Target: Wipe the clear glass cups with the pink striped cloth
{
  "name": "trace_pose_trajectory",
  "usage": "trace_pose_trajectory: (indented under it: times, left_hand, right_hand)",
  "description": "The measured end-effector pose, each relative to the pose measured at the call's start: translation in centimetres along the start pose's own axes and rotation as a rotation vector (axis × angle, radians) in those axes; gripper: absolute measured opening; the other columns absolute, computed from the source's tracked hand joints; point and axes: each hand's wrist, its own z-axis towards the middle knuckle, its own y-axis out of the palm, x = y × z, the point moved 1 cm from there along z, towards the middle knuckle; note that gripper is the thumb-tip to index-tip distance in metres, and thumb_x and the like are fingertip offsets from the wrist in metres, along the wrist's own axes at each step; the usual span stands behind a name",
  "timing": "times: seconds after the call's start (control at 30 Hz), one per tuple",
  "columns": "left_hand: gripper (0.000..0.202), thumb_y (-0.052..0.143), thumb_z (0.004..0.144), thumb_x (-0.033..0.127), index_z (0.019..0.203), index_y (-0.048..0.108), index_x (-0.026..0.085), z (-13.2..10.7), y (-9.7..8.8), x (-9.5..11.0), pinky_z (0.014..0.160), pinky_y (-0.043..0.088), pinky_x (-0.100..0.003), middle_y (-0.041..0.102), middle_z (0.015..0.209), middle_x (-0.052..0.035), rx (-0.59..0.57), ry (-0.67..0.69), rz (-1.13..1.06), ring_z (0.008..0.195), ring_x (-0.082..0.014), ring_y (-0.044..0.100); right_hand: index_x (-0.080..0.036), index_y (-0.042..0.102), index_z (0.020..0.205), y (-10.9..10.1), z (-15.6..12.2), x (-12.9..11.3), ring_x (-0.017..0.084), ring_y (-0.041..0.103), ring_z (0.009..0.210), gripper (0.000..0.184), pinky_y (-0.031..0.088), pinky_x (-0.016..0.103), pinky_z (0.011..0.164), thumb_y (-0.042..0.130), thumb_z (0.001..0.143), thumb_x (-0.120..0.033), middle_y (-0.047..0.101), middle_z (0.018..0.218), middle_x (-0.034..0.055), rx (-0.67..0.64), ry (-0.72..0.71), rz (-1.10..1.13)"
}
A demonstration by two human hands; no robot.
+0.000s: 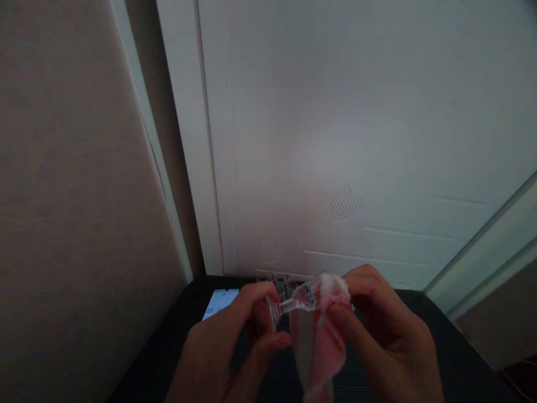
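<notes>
A small clear stemmed glass (300, 298) lies sideways between my hands. My left hand (235, 330) pinches its flat round base between thumb and fingers. A pink and white cloth (323, 341) is bunched around the glass's other end and hangs down below it. My right hand (386, 330) is closed on this cloth, thumb in front, pressing it to the glass. The cloth hides the rim, and some of my right fingers are out of sight behind it.
More clear glassware (285, 284) stands behind my hands on a black table (168, 358). A lit phone (218, 301) showing digits lies at the left, partly covered by my left hand. A white panel (335, 140) with heart patterns rises behind the table, and a beige wall (75, 196) is at the left.
</notes>
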Motion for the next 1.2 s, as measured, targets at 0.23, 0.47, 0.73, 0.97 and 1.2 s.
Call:
trace_pose_trajectory:
  times: [0.23, 0.47, 0.73, 0.97, 1.2]
  left_hand:
    - [0.021, 0.055, 0.087, 0.048, 0.105, 0.062, 0.041, -0.1, -0.2, -0.3, 0.058, 0.047, -0.02, 0.071, 0.073, 0.011, 0.007, -0.031, -0.003, 0.06, -0.0116, 0.066]
    - [0.027, 0.066, 0.082, 0.041, 0.107, 0.056, 0.043, -0.2, -0.2, -0.8, 0.063, 0.053, -0.017, 0.071, 0.089, 0.0117, 0.085, 0.087, 0.103, 0.068, -0.011, 0.068]
    - [0.031, 0.044, 0.089, 0.061, 0.102, 0.057, 0.036, -0.5, -0.5, -1.1, 0.051, 0.05, -0.017, 0.071, 0.066, 0.0116, 0.059, 0.114, 0.218, 0.053, -0.0113, 0.067]
    - [0.044, 0.059, 0.085, 0.053, 0.126, 0.047, 0.041, 0.3, -0.6, -1.4, 0.058, 0.054, -0.015, 0.073, 0.089, 0.0097, -0.057, 0.061, 0.181, 0.061, -0.0095, 0.068]
    - [0.018, 0.062, 0.086, 0.043, 0.102, 0.056, 0.036, 0.4, -0.4, -0.8, 0.063, 0.051, -0.011, 0.067, 0.088, 0.0115, -0.037, 0.122, 0.137, 0.059, -0.0048, 0.063]
  right_hand:
    - [-0.027, 0.067, 0.084, 0.2, 0.1, -0.1, 0.014, 0.06, 0.076, 0.016, 0.046, 0.025, 0.067, 0.065, 0.083, -0.012, 0.06, 0.08, -0.003, 0.006, -0.074, 0.011]
    - [-0.028, 0.066, 0.083, 0.3, -0.2, 0.3, 0.014, 0.06, 0.078, 0.017, 0.045, 0.025, 0.068, 0.063, 0.084, -0.011, 0.06, 0.081, -0.0034, 0.043, -0.061, 0.035]
    - [-0.027, 0.067, 0.086, 0.3, -0.1, -0.1, 0.014, 0.06, 0.075, 0.018, 0.047, 0.026, 0.066, 0.063, 0.084, -0.01, 0.059, 0.08, -0.003, 0.018, -0.094, 0.023]
    - [-0.025, 0.067, 0.084, 0.5, 0.0, 0.3, 0.013, 0.059, 0.077, 0.016, 0.045, 0.024, 0.064, 0.063, 0.084, -0.01, 0.06, 0.081, -0.0028, 0.068, -0.096, 0.014]
    - [-0.025, 0.067, 0.084, 0.6, 0.0, 0.6, 0.015, 0.063, 0.081, 0.013, 0.046, 0.026, 0.065, 0.064, 0.085, -0.012, 0.062, 0.082, -0.0018, 0.075, -0.088, 0.018]
